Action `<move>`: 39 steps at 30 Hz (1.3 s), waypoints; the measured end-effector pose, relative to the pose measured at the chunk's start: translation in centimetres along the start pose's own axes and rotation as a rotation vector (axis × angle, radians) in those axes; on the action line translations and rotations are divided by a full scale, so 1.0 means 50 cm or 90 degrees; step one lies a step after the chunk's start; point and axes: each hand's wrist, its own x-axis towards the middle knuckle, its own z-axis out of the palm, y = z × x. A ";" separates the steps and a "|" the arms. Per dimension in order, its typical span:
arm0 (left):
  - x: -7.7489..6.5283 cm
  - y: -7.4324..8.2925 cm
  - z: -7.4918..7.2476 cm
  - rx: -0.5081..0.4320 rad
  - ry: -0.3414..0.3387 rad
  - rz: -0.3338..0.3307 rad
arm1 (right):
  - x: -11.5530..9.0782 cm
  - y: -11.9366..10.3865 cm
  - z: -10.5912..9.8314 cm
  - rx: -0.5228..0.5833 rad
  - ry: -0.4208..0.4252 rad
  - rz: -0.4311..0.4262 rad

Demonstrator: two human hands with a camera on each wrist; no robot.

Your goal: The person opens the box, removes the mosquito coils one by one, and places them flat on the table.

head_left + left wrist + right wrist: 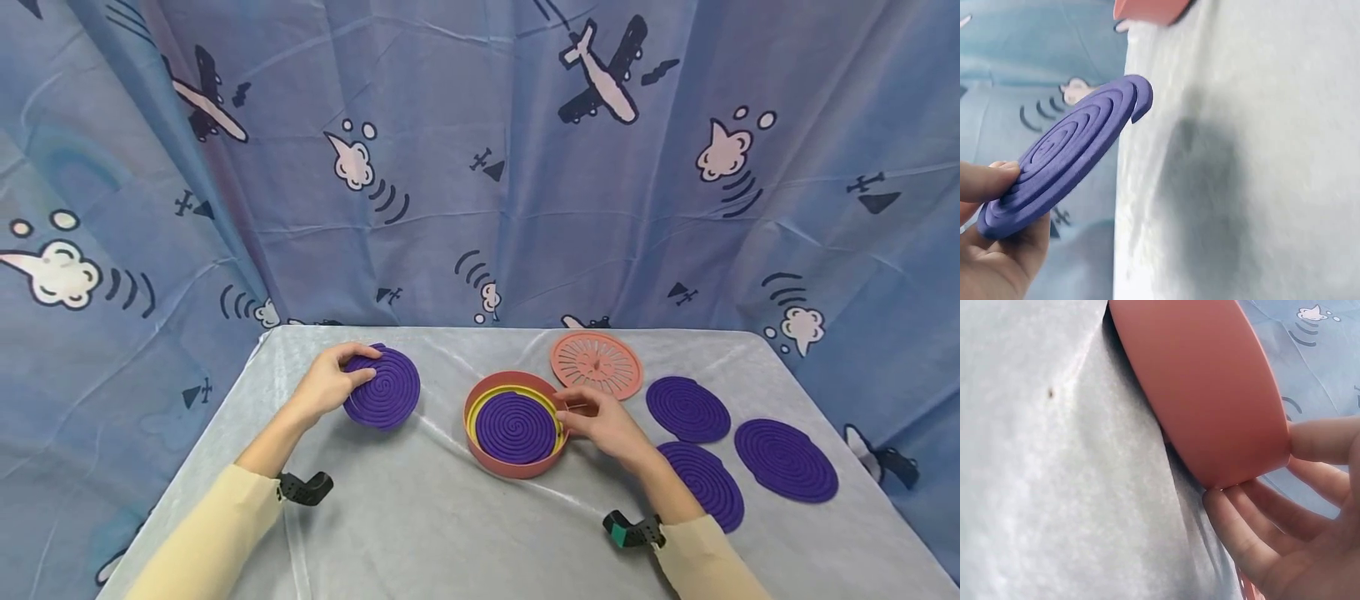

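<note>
My left hand [330, 385] pinches a purple mosquito coil [386, 390] by its edge, thumb on one face, and holds it tilted above the table. The left wrist view shows that coil [1066, 153] with its hooked outer end pointing away from the hand. My right hand [603, 423] grips the side of a round coral-pink box [517, 472] with thumb and fingers. Up close in the right wrist view, the box wall [1204, 387] meets the fingertips. Inside the box, a second purple coil [516, 427] lies flat within a yellow ring [474, 410].
A slotted pink lid [622, 364] lies behind the box to the right. Purple coils lie right of my right hand: one [687, 408] at the back, one [786, 460] farther right, another [708, 483] partly behind my forearm. A patterned blue curtain [435, 167] hangs behind the table.
</note>
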 end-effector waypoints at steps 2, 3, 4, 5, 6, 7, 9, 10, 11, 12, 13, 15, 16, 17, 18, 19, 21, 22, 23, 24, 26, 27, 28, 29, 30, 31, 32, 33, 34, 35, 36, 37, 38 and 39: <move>-0.004 -0.014 -0.011 0.008 0.020 -0.010 | 0.000 0.001 0.000 0.000 -0.002 -0.003; -0.005 -0.021 -0.016 0.008 0.028 -0.015 | 0.000 0.001 0.000 0.000 -0.003 -0.004; -0.007 -0.028 -0.021 0.008 0.035 -0.020 | 0.001 0.002 0.000 0.002 -0.002 -0.003; -0.008 -0.036 -0.026 0.006 0.042 -0.026 | 0.001 0.003 -0.001 -0.001 -0.003 -0.006; -0.008 -0.044 -0.030 -0.001 0.048 -0.033 | 0.001 0.003 -0.001 -0.003 -0.003 -0.005; -0.008 -0.052 -0.034 -0.009 0.053 -0.040 | 0.001 0.004 -0.001 -0.003 -0.004 -0.005; -0.009 -0.071 -0.039 -0.026 0.059 -0.053 | 0.000 0.005 -0.002 -0.007 -0.002 -0.003; -0.008 -0.081 -0.040 -0.032 0.060 -0.060 | -0.002 0.006 -0.004 -0.008 -0.001 -0.002; -0.007 -0.091 -0.041 -0.036 0.063 -0.067 | -0.004 0.006 -0.005 -0.010 0.000 -0.001; -0.007 -0.102 -0.042 -0.037 0.066 -0.076 | -0.005 0.006 -0.006 -0.009 0.000 0.001; -0.007 -0.113 -0.044 -0.035 0.070 -0.084 | -0.006 0.005 -0.007 -0.010 -0.001 0.001; -0.008 -0.133 -0.050 -0.028 0.076 -0.099 | -0.007 0.004 -0.006 -0.013 0.000 -0.002; -0.008 -0.142 -0.054 -0.022 0.080 -0.105 | -0.007 0.003 -0.005 -0.014 0.000 -0.003; -0.009 -0.150 -0.057 -0.014 0.085 -0.111 | -0.006 0.003 -0.005 -0.016 0.000 -0.005; -0.009 -0.157 -0.060 -0.008 0.089 -0.116 | -0.006 0.003 -0.005 -0.016 0.002 -0.005; -0.010 -0.163 -0.063 -0.004 0.094 -0.119 | -0.006 0.003 -0.004 -0.017 0.003 -0.005; -0.011 -0.172 -0.067 0.005 0.102 -0.127 | -0.005 0.004 -0.005 -0.017 0.003 -0.004; -0.012 -0.176 -0.069 0.008 0.110 -0.133 | -0.005 0.005 -0.005 -0.016 0.001 -0.004; -0.012 -0.179 -0.070 0.007 0.117 -0.140 | -0.004 0.005 -0.005 -0.014 -0.001 -0.004; -0.012 -0.182 -0.071 0.004 0.125 -0.146 | -0.004 0.005 -0.006 -0.011 -0.002 -0.004; -0.013 -0.187 -0.072 0.007 0.151 -0.158 | -0.003 0.004 -0.005 -0.009 -0.006 -0.006; -0.012 -0.190 -0.072 0.008 0.165 -0.164 | -0.002 0.004 -0.005 -0.008 -0.006 -0.006; -0.011 -0.193 -0.072 0.017 0.181 -0.167 | -0.002 0.003 -0.005 -0.007 -0.006 -0.006; -0.010 -0.196 -0.072 0.028 0.195 -0.167 | -0.002 0.003 -0.005 -0.006 -0.005 -0.006; -0.010 -0.198 -0.073 0.046 0.206 -0.164 | -0.003 0.003 -0.005 -0.006 -0.004 -0.006; -0.009 -0.200 -0.073 0.066 0.217 -0.161 | -0.003 0.003 -0.004 -0.006 -0.003 -0.007; -0.009 -0.203 -0.074 0.087 0.225 -0.156 | -0.003 0.003 -0.004 -0.006 -0.005 -0.008; -0.008 -0.205 -0.076 0.106 0.228 -0.150 | -0.003 0.003 -0.004 -0.008 -0.005 -0.011; -0.008 -0.207 -0.078 0.125 0.230 -0.144 | -0.003 0.003 -0.003 -0.008 -0.003 -0.009; -0.008 -0.209 -0.080 0.142 0.232 -0.138 | -0.003 0.003 -0.003 -0.007 -0.002 -0.007; -0.009 -0.210 -0.083 0.157 0.233 -0.136 | -0.003 0.002 -0.003 -0.008 0.000 -0.005; -0.011 -0.211 -0.085 0.166 0.236 -0.137 | -0.003 0.002 -0.002 -0.010 -0.001 -0.008; -0.012 -0.212 -0.088 0.175 0.238 -0.138 | -0.002 0.001 -0.002 -0.011 -0.001 -0.006; -0.013 -0.211 -0.090 0.179 0.240 -0.138 | -0.002 0.001 -0.002 -0.010 0.002 -0.002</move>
